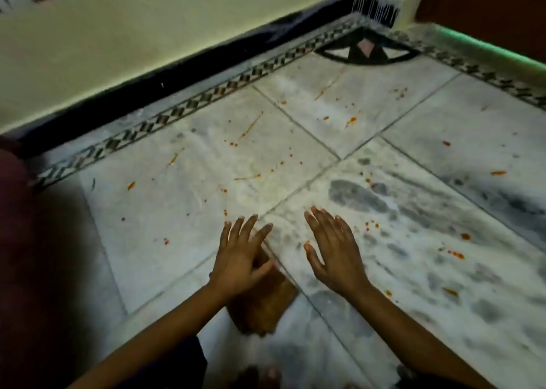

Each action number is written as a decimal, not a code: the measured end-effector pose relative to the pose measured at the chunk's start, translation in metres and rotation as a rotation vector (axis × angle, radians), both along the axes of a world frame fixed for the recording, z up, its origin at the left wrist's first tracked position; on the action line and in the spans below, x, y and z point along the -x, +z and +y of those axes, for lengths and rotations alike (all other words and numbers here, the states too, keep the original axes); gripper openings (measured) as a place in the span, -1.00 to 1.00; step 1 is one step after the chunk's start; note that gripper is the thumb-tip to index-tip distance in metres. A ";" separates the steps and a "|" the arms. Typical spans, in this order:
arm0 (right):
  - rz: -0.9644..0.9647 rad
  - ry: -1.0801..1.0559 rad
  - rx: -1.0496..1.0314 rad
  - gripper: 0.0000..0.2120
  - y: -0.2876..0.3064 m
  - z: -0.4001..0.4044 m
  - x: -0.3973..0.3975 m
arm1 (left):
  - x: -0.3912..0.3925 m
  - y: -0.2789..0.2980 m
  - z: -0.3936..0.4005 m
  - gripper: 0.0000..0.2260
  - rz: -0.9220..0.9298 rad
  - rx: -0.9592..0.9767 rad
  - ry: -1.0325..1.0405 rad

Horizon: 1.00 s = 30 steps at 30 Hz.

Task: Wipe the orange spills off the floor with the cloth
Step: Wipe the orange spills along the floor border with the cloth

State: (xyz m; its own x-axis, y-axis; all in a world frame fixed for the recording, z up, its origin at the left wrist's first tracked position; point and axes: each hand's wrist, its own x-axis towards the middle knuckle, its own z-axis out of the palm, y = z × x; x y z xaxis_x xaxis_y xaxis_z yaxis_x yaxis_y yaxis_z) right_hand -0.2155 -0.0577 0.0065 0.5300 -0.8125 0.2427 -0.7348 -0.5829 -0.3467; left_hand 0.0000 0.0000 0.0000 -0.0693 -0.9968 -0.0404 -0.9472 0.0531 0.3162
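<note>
- The left hand [240, 258] is held out above the floor with its fingers spread apart, palm down, gripping nothing.
- The right hand [332, 252] is held out beside it, well apart from the left, fingers also splayed and empty.
- Just below the left hand a brown cloth [263, 306] lies flat on the marble floor [413, 285]; the hand overlaps its upper end in the view, and whether palm and fabric touch cannot be told (the picture is blurred there).
- Orange spills [251, 127] are scattered over the pale tiles as small drops and thin streaks: several ahead of both hands, a cluster just right of the right hand, and more toward the right edge.
- Grey mottled patches mark the tile under and beyond the right hand.
- A black-and-white chequered border strip [206, 96] runs along the far edge of the tiles, with a black skirting [183, 69] and a cream wall [147, 33] behind it.
- At the corner a dark triangular inlay [366, 50] sits in the floor.
- A dark reddish shape fills the lower left, too dim to identify.
</note>
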 end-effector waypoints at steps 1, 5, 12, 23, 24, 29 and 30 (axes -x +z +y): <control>0.000 0.010 0.011 -0.49 -0.005 0.000 0.000 | 0.002 -0.006 0.011 -0.32 -0.048 -0.050 0.001; 0.058 -0.021 -0.054 -0.48 -0.012 0.000 -0.002 | 0.011 -0.036 0.049 -0.17 -0.142 -0.195 -0.016; 0.104 0.076 -0.097 -0.47 -0.017 0.001 -0.017 | 0.006 -0.041 0.039 -0.41 -0.102 -0.175 0.049; 0.144 0.166 -0.194 -0.40 -0.018 -0.022 -0.077 | -0.069 -0.013 0.032 -0.41 0.142 -0.030 0.471; 0.153 0.170 -0.192 -0.39 -0.018 -0.026 -0.080 | -0.079 -0.012 0.034 -0.40 0.139 -0.023 0.543; 0.214 0.195 -0.195 -0.31 -0.029 -0.040 -0.100 | -0.137 -0.021 0.045 -0.41 0.029 -0.011 0.697; 0.228 0.183 -0.215 -0.30 -0.032 -0.040 -0.105 | -0.150 -0.022 0.044 -0.45 -0.004 -0.005 0.682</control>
State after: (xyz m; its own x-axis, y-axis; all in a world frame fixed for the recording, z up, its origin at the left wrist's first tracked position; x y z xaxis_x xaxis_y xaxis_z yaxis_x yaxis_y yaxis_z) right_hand -0.1110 -0.0981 -0.0252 0.6920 -0.7190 -0.0648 -0.6978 -0.6432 -0.3153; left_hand 0.1496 0.0442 -0.0222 0.5746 -0.8172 -0.0442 -0.7694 -0.5578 0.3112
